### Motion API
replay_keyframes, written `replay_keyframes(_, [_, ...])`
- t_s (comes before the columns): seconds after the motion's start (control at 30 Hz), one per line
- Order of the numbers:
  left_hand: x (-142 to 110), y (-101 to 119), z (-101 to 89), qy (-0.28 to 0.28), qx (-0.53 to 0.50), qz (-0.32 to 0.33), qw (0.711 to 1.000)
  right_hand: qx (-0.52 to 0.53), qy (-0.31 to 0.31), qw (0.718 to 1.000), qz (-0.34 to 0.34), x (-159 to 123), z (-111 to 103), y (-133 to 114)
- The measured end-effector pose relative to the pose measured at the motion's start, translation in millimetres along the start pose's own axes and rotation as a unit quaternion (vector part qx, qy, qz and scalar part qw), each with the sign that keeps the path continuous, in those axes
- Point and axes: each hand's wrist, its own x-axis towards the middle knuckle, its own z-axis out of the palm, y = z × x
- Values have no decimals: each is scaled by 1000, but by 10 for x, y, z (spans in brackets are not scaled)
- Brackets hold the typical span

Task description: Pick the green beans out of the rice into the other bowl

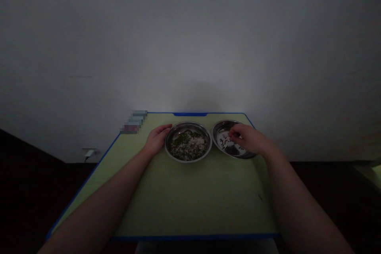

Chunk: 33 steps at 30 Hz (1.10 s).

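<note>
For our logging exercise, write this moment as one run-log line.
left hand: at rim of left bowl | right hand: at right bowl, grip contents unclear | left bowl: mixed grains | right bowl: dark pieces

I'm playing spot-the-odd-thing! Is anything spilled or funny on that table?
Maybe: a small dark streak on the green table, near the right forearm. It looks odd lying apart from the left bowl and right bowl. I can't tell whether it's a spilled bit or a mark.
</note>
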Motion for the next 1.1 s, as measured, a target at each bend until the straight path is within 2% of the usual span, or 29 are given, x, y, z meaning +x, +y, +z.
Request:
replay_keyframes(0.23, [24, -37, -17, -8, -3, 2, 1000, -49, -34, 998, 13, -3, -17, 29])
replay_keyframes(0.5, [44, -66, -12, -9, -15, -2, 1000, -65, -3, 998, 10, -21, -39, 35])
replay_keyframes(0.6, [52, -80, -11, -13, -18, 1, 1000, -56, 14, 998, -21, 31, -41, -96])
replay_keyframes(0.7, [50, -77, -9, -15, -19, 13, 1000, -56, 2, 996, -73, 143, -18, -301])
replay_keyframes(0.9, [21, -35, 15, -10, -17, 10, 1000, -77, -65, 981, -164, 387, 126, -677])
replay_keyframes(1.1, [24, -39, 16, -13, -7, 18, 1000, -121, -140, 967, -177, 554, 283, -875])
